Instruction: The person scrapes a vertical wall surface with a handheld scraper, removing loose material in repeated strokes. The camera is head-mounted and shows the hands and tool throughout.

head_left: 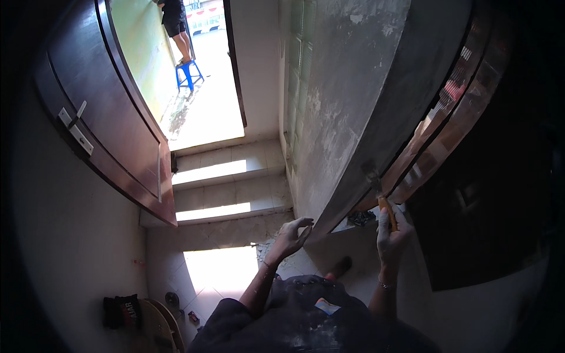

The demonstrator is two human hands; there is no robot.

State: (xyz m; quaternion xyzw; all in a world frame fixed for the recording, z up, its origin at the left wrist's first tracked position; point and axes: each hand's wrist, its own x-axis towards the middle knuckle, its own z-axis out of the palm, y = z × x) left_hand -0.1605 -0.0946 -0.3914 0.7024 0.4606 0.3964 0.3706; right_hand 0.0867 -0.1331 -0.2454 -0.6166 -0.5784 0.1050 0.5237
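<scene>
My right hand, dusted with white, is wrapped round the yellowish handle of a scraper. The scraper points up, and its blade is at the grey, patchy wall close to a dark-framed opening. Whether the blade presses on the surface I cannot tell. Left of it, my left hand is held up near the lower corner of that wall, fingers curved and apart from the thumb, with nothing visible in it. White dust covers this hand too.
Tiled steps rise to a bright doorway; a brown door stands open at left. Outside, a person stands on a blue stool. Crumbled debris lies on the floor. A dark crumpled thing sits on a ledge.
</scene>
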